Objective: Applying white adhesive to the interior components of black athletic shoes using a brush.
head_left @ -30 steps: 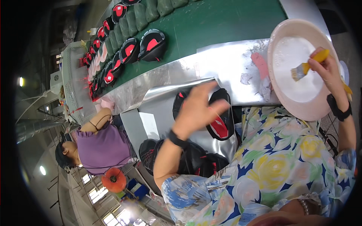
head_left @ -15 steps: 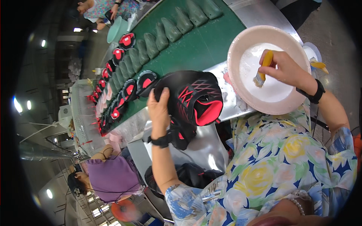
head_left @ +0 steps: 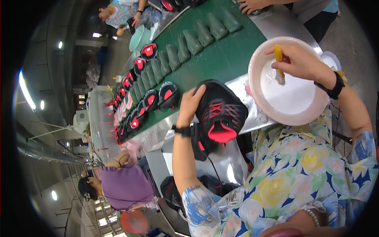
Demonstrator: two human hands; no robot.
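A green bench top (head_left: 215,61) lies behind; nearer, a pale pink basin (head_left: 255,85) holds white liquid (head_left: 284,96); to its left, a black-and-red shoe (head_left: 223,112) is clasped near the toe by the left hand (head_left: 191,103); the right hand (head_left: 298,61) wraps round a yellow-handled brush (head_left: 278,53) (bristles (head_left: 281,80) over the liquid).

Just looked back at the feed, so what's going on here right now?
The person's left hand grips a black shoe with red lining by its far end, opening toward the person. The right hand holds a yellow-handled brush, bristles down, over a pale pink basin of white liquid; whether the bristles touch it is unclear. Beyond, grey-green pieces and more black-and-red shoes line a green surface.
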